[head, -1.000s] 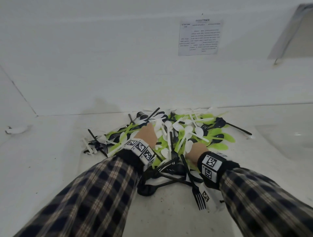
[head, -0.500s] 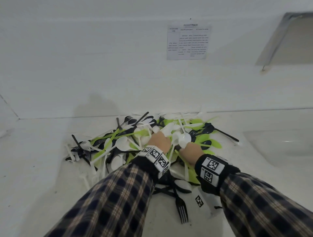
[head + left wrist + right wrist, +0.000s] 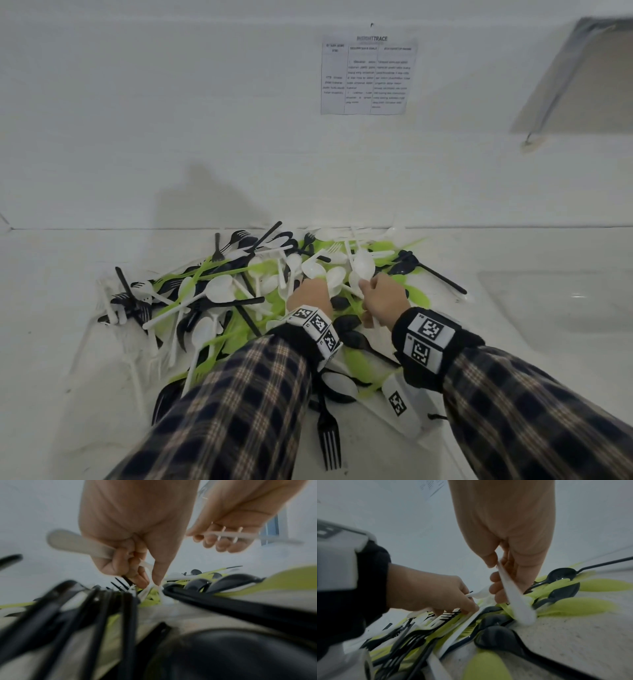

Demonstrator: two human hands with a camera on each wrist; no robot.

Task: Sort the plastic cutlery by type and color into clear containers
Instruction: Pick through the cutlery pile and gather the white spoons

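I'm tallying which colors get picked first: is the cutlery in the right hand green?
No. In the right wrist view the right hand holds white cutlery above the pile; the green pieces lie on the table.

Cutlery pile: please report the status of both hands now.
Left hand grips white spoon. Right hand holds white spoons. Cutlery pile unsorted, black and green pieces tangled over white.

A white work surface [image 3: 513,394] meets a white back wall [image 3: 171,120]. A printed sheet [image 3: 369,74] with a table of small, illegible text hangs on the wall. At upper right, a slanted grey panel [image 3: 582,78] adjoins the wall.
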